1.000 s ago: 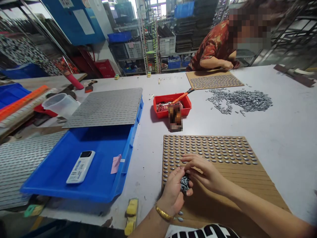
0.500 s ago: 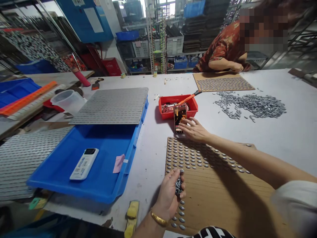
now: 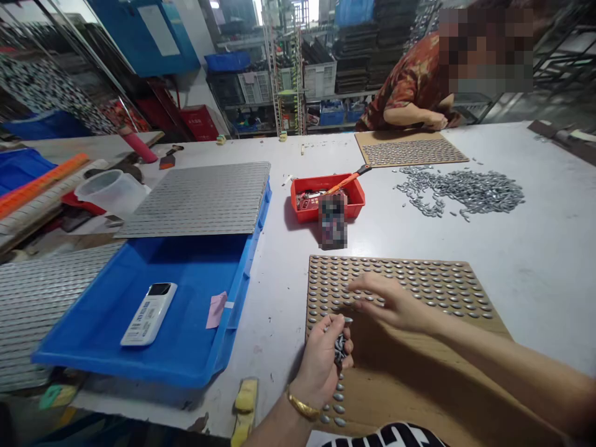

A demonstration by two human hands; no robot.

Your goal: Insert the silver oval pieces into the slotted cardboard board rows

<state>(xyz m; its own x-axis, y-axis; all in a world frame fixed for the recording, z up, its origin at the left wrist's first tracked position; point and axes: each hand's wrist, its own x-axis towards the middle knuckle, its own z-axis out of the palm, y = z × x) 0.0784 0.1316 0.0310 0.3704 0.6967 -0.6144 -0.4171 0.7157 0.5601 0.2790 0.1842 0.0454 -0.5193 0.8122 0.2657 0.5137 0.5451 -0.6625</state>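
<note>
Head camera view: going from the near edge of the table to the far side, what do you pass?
Left hand holding metal pieces → right hand over the brown board → red tray → a co-worker's board.

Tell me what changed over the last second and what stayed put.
The right hand reached out to the phone propped against the red tray, then came back toward the body and now lies open over the brown board of grey pieces. It took hold of nothing. The left hand stayed at the board's near left edge, closed on a bunch of small grey pieces. The blue bin and the loose pile did not move.
</note>
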